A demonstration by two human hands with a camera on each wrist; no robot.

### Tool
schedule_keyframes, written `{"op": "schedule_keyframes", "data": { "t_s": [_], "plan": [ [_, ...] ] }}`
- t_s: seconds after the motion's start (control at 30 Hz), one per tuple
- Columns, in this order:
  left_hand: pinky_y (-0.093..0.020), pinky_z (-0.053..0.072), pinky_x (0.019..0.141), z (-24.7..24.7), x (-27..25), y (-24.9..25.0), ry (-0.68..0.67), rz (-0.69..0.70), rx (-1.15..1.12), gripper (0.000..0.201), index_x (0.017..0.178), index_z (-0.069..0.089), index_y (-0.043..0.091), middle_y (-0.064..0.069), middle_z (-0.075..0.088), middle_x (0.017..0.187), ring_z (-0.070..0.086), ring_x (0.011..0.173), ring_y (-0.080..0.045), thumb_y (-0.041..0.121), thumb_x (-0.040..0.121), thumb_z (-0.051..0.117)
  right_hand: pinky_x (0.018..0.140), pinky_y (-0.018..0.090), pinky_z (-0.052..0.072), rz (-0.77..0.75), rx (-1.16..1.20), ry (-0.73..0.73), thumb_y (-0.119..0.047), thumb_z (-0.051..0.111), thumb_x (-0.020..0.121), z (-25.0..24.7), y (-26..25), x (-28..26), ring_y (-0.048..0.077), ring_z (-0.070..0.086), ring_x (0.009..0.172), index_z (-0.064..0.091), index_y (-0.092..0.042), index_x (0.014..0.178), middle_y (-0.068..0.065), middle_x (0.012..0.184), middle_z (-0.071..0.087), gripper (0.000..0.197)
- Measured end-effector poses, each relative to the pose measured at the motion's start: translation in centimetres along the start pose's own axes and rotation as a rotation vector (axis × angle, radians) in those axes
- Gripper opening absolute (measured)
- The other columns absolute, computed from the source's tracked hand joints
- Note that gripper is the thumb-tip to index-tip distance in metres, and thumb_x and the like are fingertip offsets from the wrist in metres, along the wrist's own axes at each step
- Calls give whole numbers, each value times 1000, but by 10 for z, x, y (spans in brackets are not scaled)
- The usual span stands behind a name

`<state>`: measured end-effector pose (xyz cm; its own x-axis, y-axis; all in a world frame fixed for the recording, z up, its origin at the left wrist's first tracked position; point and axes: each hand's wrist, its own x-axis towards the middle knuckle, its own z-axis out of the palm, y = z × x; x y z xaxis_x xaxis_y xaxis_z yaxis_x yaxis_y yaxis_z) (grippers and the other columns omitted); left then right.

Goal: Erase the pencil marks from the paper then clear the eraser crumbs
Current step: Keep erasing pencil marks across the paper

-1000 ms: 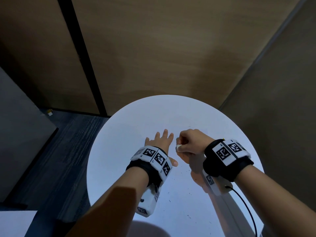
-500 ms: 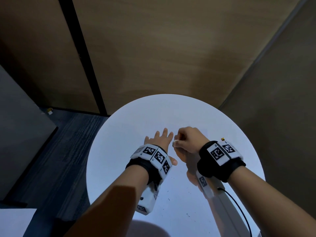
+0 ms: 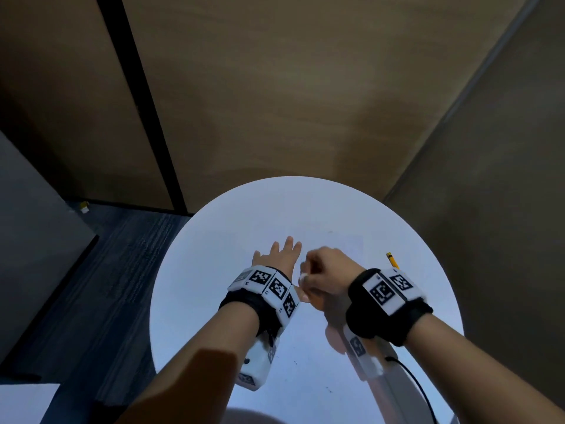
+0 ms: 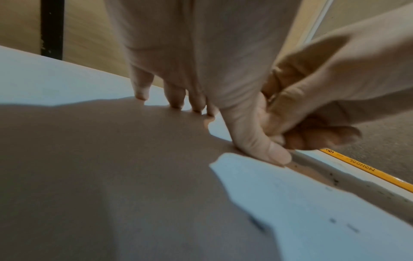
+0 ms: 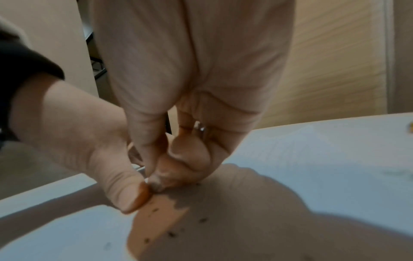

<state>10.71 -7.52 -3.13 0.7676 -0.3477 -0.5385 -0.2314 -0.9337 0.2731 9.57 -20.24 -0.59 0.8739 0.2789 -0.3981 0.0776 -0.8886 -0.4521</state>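
Right hand (image 3: 325, 275) pinches eraser (image 3: 303, 276) (blurred).

White eraser (image 3: 302, 276) pinched upright on white paper (image 3: 336, 240); dark crumbs (image 5: 171, 234) scattered nearby.

Looks like an office nook: beyond my fingers (image 3: 287, 244), wood-panelled walls (image 3: 275, 87) enclose a round white table (image 3: 214, 240); grey carpet (image 3: 128, 258) lies left.

White round table (image 3: 214, 301), yellow pencil (image 4: 366, 169), black-and-white checkered wristbands (image 3: 269, 284), dark crumbs (image 5: 172, 234)
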Motion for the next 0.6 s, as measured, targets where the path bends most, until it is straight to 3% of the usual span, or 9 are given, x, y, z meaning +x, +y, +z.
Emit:
{"op": "schedule_keyframes", "data": {
  "t_s": [0.07,0.17,0.23,0.3,0.37,0.47,0.6],
  "plan": [
    [-53,8,115,-1,0,-1,-22,1,10,109,151,-7,20,-1,-14,159,-4,147,-27,47,80,71,53,13,34,15,26,-63,-17,65,83,-6,7,-10,11,52,71,54,-17,77,-10,70,53,13],
    [-46,17,116,-14,-7,-3,-5,-7,-108,91,153,3,18,-4,-3,160,7,146,-26,34,88,65,63,23,43,133,192,126,-20,62,86,-19,21,-24,15,55,75,60,-18,92,0,78,60,7],
    [-39,34,110,-22,-12,-6,87,-31,-447,71,150,23,14,-8,21,156,27,141,-24,12,91,62,68,31,49,228,333,274,-21,62,87,-25,32,-33,17,56,67,61,-15,79,1,70,61,10],
    [-34,47,97,-24,-16,-11,248,-124,-775,53,141,41,10,-13,41,146,45,131,-22,-2,91,56,64,30,48,320,418,322,-22,64,86,-26,39,-41,16,56,64,64,-12,72,0,64,61,16],
    [-33,49,94,-26,-23,-16,339,-237,-681,45,136,47,9,-14,49,139,51,125,-25,1,92,55,61,25,42,399,460,309,-22,66,83,-25,42,-48,16,55,68,64,-11,70,1,67,60,18],
    [-36,43,99,-23,-34,-21,230,-391,-369,50,137,38,3,-17,45,139,48,125,-30,17,93,58,64,28,42,502,501,261,-23,67,82,-20,46,-53,19,55,68,61,-14,63,4,71,60,21],
    [-39,32,109,-13,-50,-12,193,-497,-167,58,146,16,2,-16,20,151,30,137,-30,23,100,44,70,26,44,538,539,230,-19,66,84,-19,35,-57,23,59,83,70,1,91,9,80,65,21]
  ]
}}
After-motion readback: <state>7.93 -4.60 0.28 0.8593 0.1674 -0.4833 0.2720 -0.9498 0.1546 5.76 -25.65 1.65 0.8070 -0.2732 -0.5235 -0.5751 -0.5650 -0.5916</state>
